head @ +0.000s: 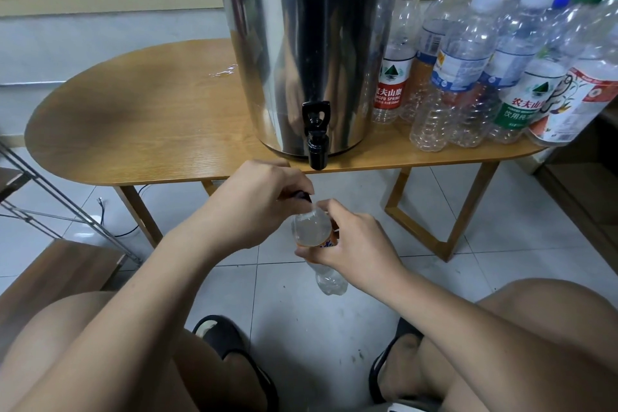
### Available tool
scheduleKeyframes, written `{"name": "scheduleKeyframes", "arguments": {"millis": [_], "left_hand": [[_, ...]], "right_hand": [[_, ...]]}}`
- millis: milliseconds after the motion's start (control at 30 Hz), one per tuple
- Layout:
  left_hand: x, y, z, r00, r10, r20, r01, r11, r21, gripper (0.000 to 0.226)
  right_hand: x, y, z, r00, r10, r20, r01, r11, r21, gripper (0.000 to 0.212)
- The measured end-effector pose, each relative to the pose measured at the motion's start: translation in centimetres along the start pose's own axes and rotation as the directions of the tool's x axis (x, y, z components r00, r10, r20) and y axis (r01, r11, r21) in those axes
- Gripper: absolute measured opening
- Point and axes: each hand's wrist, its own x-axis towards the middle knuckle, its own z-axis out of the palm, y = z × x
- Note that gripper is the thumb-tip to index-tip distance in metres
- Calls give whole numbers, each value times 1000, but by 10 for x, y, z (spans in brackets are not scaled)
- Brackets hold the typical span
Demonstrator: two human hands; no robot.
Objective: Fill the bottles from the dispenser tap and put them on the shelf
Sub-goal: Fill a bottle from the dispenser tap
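Bottle [312,227] sits just below the tap [316,137], tilted, clear of the table [133,110]. Right hand [351,241] wraps around its labelled middle; left hand [257,201] pinches the dark cap [301,195] at the neck. Capping or uncapping: cannot tell. Judgement: hold firmly without squeezing the thin wall, and turn the cap square to the neck.
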Motion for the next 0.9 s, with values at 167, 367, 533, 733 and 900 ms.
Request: {"name": "scheduleKeyframes", "arguments": {"millis": [167,367,533,733,900], "left_hand": [[-3,-5,-5,993,72,96,-67,996,-62,32],[-6,-8,-6,1000,-11,-28,10,998,-56,39],[-6,-4,-3,999,12,-40,-14,999,-41,20],[-11,-1,-13,995,82,60,-75,990,-116,26],[-20,-4,-14,996,-74,-54,52,940,-336,36]], "right_hand": [[-2,1,-4,1000,-2,23,2,1000,-17,77],[2,-1,-3,999,-18,31,17,999,34,75],[1,-2,-2,999,-28,17,28,999,36,78],[-4,1,-9,998,-40,45,35,993,114,82],[-1,-8,-20,997,-56,56,46,986,162,73]]}}
